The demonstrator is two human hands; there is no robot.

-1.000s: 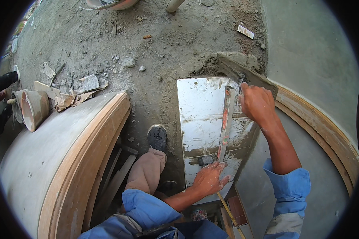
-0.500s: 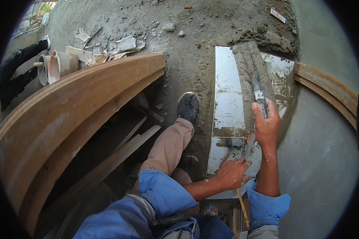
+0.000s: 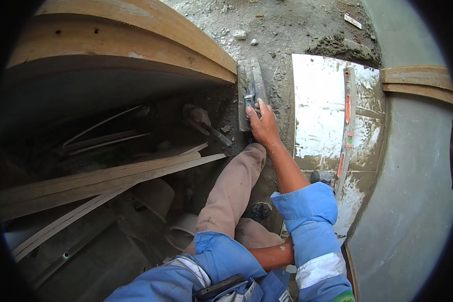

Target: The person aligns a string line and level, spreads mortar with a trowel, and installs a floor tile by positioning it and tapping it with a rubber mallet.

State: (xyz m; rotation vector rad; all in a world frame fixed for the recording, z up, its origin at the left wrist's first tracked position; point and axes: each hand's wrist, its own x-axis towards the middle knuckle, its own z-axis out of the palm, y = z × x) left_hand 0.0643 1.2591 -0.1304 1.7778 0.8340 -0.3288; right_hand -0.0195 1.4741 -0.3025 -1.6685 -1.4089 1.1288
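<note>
My right hand (image 3: 261,120) grips the handle of a mortar-smeared flat trowel (image 3: 244,80), low over gritty ground beside the timber edge at the upper middle. My left hand is hidden behind my right sleeve; only its forearm (image 3: 269,254) shows at the bottom. To the right lies a white, mortar-smeared tiled surface (image 3: 314,95) with a spirit level (image 3: 348,103) resting lengthwise on it. A dark block-like object (image 3: 321,176) sits on the tiles, left of the level's lower part.
A curved wooden edge (image 3: 136,38) crosses the upper left above a dark recess holding loose planks (image 3: 110,176). A grey wall surface (image 3: 407,166) and short timber edge (image 3: 415,75) border the right. Wet mortar (image 3: 342,48) and stones lie beyond the tiles. My leg (image 3: 229,194) is below the trowel.
My right hand has swung the trowel left, from over the tiles to beside the wooden edge, uncovering the level. My left hand has dropped out of sight. The view has shifted.
</note>
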